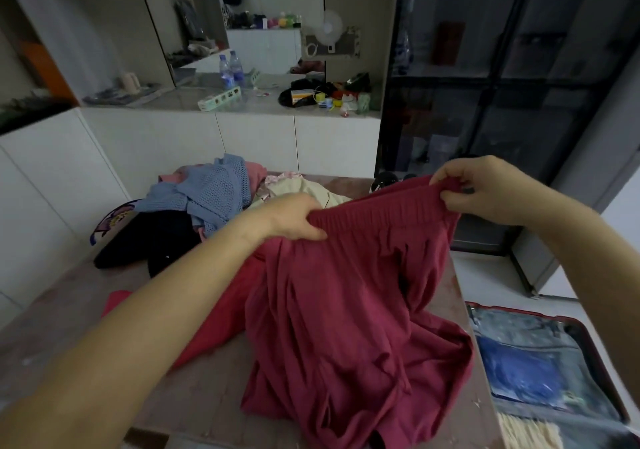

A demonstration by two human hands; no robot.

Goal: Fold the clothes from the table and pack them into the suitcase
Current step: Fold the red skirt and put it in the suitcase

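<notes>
I hold up dark red trousers (346,303) by their elastic waistband over the brown table (69,306). My left hand (294,216) pinches the waistband's left end and my right hand (485,188) pinches its right end. The legs hang down and bunch on the tabletop. A second, brighter red garment (221,313) lies under them. At the table's far side is a heap: a blue knit top (214,195), a black garment (152,240), a cream piece (304,192) and a pink one (254,171). The open suitcase (554,355) lies on the floor at the right, with blue folded clothes inside.
White cabinets run along the left and back, their counter (263,102) cluttered with water bottles and small items. A dark glass-door cabinet (502,102) stands behind the table on the right. The table's right edge sits close to the suitcase.
</notes>
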